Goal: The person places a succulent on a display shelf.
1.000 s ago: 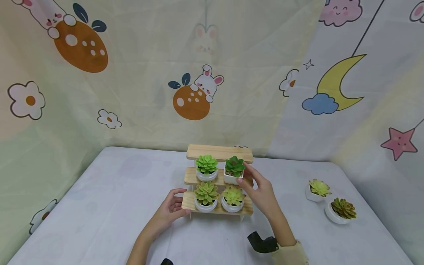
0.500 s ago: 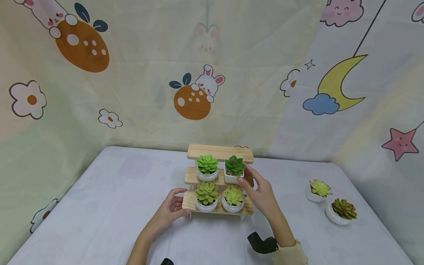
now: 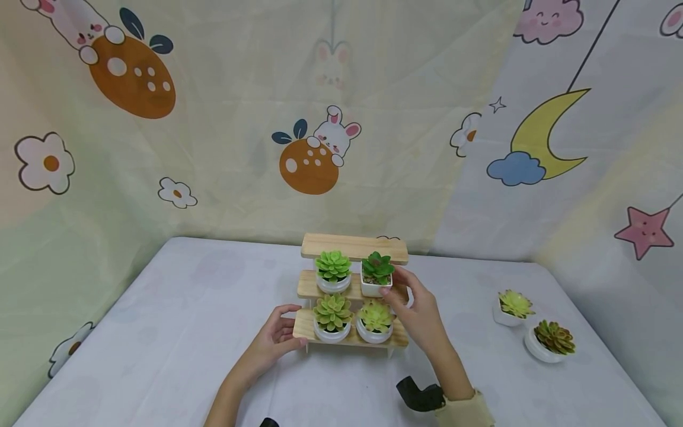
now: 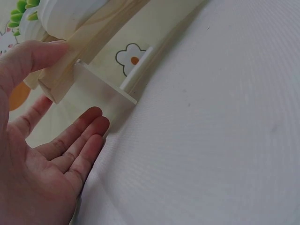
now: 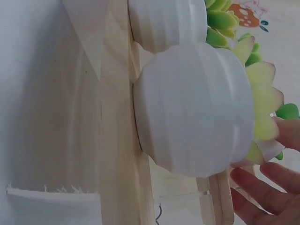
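Note:
A three-tier wooden plant stand (image 3: 354,246) stands on the table in the head view. My left hand (image 3: 271,339) pinches the left end of its bottom board (image 4: 89,44) between thumb and index finger, the other fingers loosely bent below. On the middle tier, at right, my right hand (image 3: 423,309) holds the square white pot of a dark green succulent (image 3: 377,270) by thumb and fingers. Left of it sits a bright green succulent (image 3: 333,267). Two more succulents in round white pots, a left one (image 3: 332,314) and a yellow-green one (image 3: 376,317), occupy the bottom tier.
To the right on the white-covered table (image 3: 176,332) are a pale yellow-green succulent (image 3: 514,303) and a brownish-green succulent (image 3: 555,336), both in white pots. A cartoon-printed cloth (image 3: 229,136) hangs behind. Black camera mounts (image 3: 420,395) sit at the wrists.

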A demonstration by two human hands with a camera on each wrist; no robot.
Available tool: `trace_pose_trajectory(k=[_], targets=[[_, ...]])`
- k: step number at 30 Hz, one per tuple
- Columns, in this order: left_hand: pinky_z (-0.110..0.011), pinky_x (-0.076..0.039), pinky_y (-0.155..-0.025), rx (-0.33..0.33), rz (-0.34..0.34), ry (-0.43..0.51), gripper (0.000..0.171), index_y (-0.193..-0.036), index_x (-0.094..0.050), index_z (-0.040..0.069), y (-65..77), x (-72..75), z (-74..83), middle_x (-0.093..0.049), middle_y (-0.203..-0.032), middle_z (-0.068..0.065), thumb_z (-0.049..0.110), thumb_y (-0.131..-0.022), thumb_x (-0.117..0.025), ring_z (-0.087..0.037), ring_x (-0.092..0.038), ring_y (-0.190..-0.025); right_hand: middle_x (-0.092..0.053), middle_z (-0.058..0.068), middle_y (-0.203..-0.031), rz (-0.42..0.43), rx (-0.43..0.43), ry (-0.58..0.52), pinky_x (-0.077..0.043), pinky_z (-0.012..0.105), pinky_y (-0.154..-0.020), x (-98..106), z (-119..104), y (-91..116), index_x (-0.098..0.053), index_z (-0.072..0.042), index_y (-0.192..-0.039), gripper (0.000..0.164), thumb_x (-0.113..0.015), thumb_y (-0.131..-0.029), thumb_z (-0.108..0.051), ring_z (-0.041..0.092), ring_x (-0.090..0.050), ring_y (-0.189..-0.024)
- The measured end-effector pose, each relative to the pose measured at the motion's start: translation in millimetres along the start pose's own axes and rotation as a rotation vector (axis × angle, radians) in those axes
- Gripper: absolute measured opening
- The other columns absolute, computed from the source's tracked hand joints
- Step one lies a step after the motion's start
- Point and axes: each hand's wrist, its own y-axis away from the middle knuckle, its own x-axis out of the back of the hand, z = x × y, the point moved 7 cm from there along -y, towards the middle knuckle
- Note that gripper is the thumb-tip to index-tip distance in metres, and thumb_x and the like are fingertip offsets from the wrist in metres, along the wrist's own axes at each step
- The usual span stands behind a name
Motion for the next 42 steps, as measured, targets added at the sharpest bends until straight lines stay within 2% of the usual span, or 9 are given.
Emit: trace_pose_trajectory(k=[5,13,19,32,35,37,42], targets=[[-0.027,-0.049,-0.082,0.0,0.001,0.009,0.067,-0.136,-0.035,0.017,0.0,0.1,-0.4,-0.053,-0.12,-0.017,0.019,-0.08,-0.072,-0.021,-0.056,-0.103,-0.059,0.014,-0.12,0.037,0.003,0.041,-0.036,0.054,-0.101,-2.5,-3.1,1.5,-0.047,-0.007,-0.131,0.055,-0.069,-0.085,-0.024,0.028,-0.053,-0.115],[-0.024,-0.047,-0.084,-0.008,0.0,-0.014,0.067,-0.136,-0.034,0.016,-0.3,0.2,-0.1,-0.054,-0.12,-0.017,0.019,-0.081,-0.072,-0.02,-0.056,-0.103,-0.056,0.015,-0.121,0.052,-0.005,0.077,-0.038,0.052,-0.099,-4.7,-5.6,3.8,-0.045,-0.005,-0.132,0.058,-0.069,-0.084,-0.025,0.03,-0.051,-0.116],[-0.024,-0.047,-0.083,-0.018,-0.001,-0.01,0.067,-0.136,-0.034,0.016,0.5,-0.6,1.8,-0.054,-0.12,-0.017,0.018,-0.081,-0.071,-0.021,-0.056,-0.103,-0.056,0.011,-0.123,0.047,-0.019,0.094,-0.039,0.052,-0.097,4.4,-8.7,4.4,-0.047,-0.008,-0.129,0.055,-0.07,-0.083,-0.03,0.027,-0.049,-0.116],[-0.024,-0.048,-0.083,-0.01,0.011,-0.007,0.066,-0.135,-0.035,0.018,-1.4,1.5,-2.1,-0.054,-0.119,-0.016,0.019,-0.08,-0.073,-0.021,-0.056,-0.103,-0.055,0.012,-0.126,0.031,-0.015,0.151,-0.041,0.046,-0.098,61.2,-0.3,4.7,-0.048,-0.006,-0.128,0.055,-0.068,-0.084,-0.032,0.028,-0.053,-0.113],[-0.025,-0.048,-0.083,-0.005,0.013,0.001,0.067,-0.135,-0.036,0.018,-1.7,1.8,-3.0,-0.054,-0.119,-0.016,0.019,-0.079,-0.073,-0.022,-0.056,-0.104,-0.055,0.011,-0.126,0.051,-0.008,0.188,-0.042,0.028,-0.097,77.1,3.8,6.6,-0.048,-0.006,-0.128,0.055,-0.068,-0.084,-0.032,0.026,-0.054,-0.112],[-0.026,-0.048,-0.083,-0.005,0.012,0.003,0.067,-0.135,-0.036,0.018,-1.7,1.9,-3.3,-0.054,-0.12,-0.016,0.02,-0.08,-0.073,-0.023,-0.056,-0.104,-0.055,0.011,-0.126,0.063,-0.008,0.214,-0.039,0.013,-0.094,87.6,7.9,8.2,-0.047,-0.006,-0.13,0.056,-0.068,-0.085,-0.032,0.025,-0.053,-0.112],[-0.026,-0.048,-0.083,-0.001,0.014,0.002,0.066,-0.135,-0.036,0.018,-1.6,1.9,-3.7,-0.054,-0.119,-0.016,0.02,-0.079,-0.073,-0.022,-0.056,-0.103,-0.052,0.011,-0.131,0.09,-0.071,0.265,-0.036,0.008,-0.092,116.0,21.0,13.9,-0.043,-0.007,-0.134,0.062,-0.066,-0.085,-0.036,0.026,-0.049,-0.114]])
